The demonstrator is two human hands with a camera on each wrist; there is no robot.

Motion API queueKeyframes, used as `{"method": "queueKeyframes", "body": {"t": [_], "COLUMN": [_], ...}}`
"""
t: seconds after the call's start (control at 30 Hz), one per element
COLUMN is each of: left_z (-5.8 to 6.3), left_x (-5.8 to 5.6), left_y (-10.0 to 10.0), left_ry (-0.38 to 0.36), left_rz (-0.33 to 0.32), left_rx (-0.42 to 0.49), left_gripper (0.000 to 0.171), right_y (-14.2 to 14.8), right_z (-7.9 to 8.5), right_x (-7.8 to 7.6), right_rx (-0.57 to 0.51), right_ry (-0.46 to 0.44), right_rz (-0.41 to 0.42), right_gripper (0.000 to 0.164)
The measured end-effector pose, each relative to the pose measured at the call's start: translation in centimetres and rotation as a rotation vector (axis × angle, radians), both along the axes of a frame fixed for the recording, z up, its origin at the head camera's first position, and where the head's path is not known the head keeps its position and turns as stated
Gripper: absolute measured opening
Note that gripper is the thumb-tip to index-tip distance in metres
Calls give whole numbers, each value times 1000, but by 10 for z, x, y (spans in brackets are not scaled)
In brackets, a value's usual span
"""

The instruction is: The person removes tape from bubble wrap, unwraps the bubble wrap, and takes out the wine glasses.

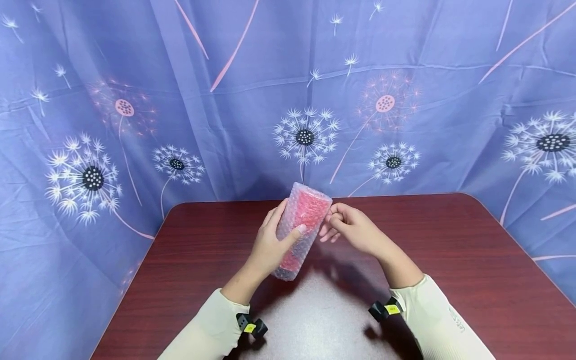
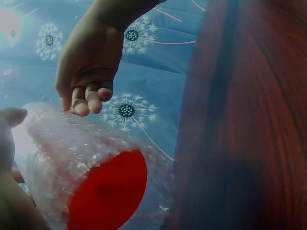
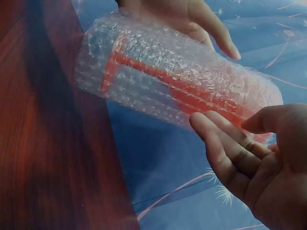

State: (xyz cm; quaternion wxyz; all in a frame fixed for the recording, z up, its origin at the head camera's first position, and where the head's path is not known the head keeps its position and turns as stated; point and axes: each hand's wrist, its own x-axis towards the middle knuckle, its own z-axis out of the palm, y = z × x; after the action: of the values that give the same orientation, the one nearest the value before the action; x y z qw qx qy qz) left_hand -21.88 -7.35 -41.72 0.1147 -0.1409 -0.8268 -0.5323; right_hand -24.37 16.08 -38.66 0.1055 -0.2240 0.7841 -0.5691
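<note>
A long bundle of bubble wrap (image 1: 309,210) is held tilted above the table, with a red thing (image 2: 112,189) inside. Through the wrap in the right wrist view, a red stem (image 3: 144,67) joins a crossbar and a wider body, like a goblet. My left hand (image 1: 270,245) grips the bundle from its left side, thumb across the front. At the bundle's upper right edge is my right hand (image 1: 353,227), its thumb and fingertips at the wrap. Whether they pinch the plastic cannot be made out.
Beneath the hands spreads a dark red wood-grain table (image 1: 189,280), with a bright glare patch near its front. A blue curtain (image 1: 252,130) with dandelion prints hangs behind the table and along both sides. Each sleeve carries a small black wrist camera (image 1: 380,311).
</note>
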Motion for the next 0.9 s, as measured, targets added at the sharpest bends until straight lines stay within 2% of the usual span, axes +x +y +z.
{"method": "queueKeyframes", "body": {"t": [0.13, 0.4, 0.63, 0.9], "left_z": [1, 0, 0, -1], "left_x": [0, -3, -1, -1], "left_y": [-1, 0, 2, 2], "left_ry": [-4, 8, 28, 32], "left_rz": [32, 18, 33, 32], "left_rx": [-21, 104, 115, 123], "left_gripper": [76, 77, 76, 75], "right_y": [1, 2, 5, 4], "right_z": [0, 0, -1, 1], "right_x": [0, 0, 0, 0], "right_rx": [7, -26, -33, 12], "right_ry": [6, -3, 3, 89], "right_rz": [12, 51, 83, 22], "right_gripper": [24, 26, 22, 17]}}
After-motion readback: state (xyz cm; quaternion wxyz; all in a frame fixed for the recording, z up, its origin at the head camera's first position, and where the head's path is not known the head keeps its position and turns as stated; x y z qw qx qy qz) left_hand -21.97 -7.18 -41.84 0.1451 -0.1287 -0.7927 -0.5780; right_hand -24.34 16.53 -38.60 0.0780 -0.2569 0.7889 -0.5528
